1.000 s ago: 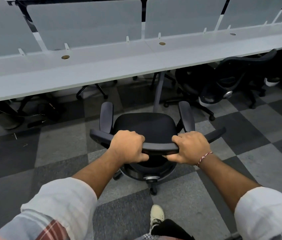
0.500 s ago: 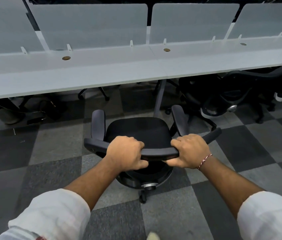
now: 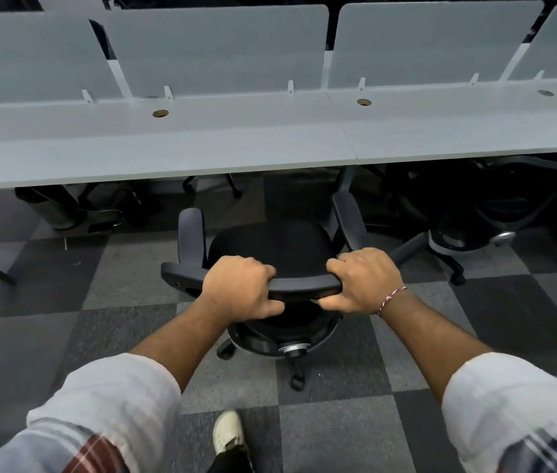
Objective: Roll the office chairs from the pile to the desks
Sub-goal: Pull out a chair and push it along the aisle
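Chair position has changed: within the last second the office chair (image 3: 270, 247) has rolled closer to the desk (image 3: 99, 155). Its armrests (image 3: 191, 230) now sit just short of the front edge, where before they were well back. Judged from this, only a short final push remains for this unit.

Left hand (image 3: 239, 288) remains clenched over the top rail (image 3: 304, 285) of the backrest, thumb underneath. A shoe (image 3: 227, 435) shows below.

The chair is black, with its padded seat facing the desk and its castors on the checked carpet tiles (image 3: 48, 336).

Right hand (image 3: 365, 281), a thread bracelet (image 3: 393, 297) at its wrist, grasps the same rail at its right end. The right armrest lies near the desk leg (image 3: 345, 179), a possible snag. Further right, a second chair (image 3: 475, 213) is already tucked under the desk.
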`<action>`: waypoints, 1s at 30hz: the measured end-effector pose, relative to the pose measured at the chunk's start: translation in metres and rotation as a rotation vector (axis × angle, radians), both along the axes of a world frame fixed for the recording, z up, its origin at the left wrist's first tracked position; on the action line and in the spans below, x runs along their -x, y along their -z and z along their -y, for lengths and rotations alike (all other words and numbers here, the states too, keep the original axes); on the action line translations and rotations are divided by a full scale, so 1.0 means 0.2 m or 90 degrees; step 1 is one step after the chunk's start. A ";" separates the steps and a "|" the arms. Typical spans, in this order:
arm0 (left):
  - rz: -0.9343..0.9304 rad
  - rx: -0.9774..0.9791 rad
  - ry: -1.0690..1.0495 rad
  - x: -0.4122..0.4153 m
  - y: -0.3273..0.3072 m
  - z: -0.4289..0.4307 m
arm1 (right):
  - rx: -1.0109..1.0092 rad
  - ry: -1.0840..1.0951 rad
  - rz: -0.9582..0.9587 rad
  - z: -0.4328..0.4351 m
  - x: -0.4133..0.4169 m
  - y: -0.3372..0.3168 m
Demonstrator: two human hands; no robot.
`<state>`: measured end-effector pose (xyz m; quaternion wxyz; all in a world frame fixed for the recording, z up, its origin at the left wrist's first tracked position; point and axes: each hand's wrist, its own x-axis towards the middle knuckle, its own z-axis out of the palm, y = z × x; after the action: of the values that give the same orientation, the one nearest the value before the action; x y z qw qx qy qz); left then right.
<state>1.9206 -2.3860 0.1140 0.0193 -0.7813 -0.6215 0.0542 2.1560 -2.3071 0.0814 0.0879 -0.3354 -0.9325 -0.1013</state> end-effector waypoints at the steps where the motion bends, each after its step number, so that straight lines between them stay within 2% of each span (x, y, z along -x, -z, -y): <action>1: -0.002 0.001 -0.008 0.02 0.00 -0.03 | 0.000 0.000 0.002 -0.03 0.03 0.00; 9: -0.037 0.007 -0.010 0.27 -0.01 -0.44 | -0.005 0.011 0.008 -0.43 0.29 -0.01; 20: -0.089 0.087 -0.039 0.82 -0.02 -1.00 | 0.047 0.073 0.036 -0.86 0.85 -0.03; 25: -0.046 0.054 -0.090 0.98 0.02 -1.22 | 0.052 0.133 0.027 -1.07 1.04 -0.02; 30: -0.057 -0.008 -0.091 1.07 0.05 -1.39 | 0.018 0.206 -0.061 -1.19 1.13 0.06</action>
<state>1.7062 -2.1090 0.1047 0.0483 -0.7315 -0.6746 0.0863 1.9295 -2.0683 0.0704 0.1101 -0.4870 -0.8622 -0.0852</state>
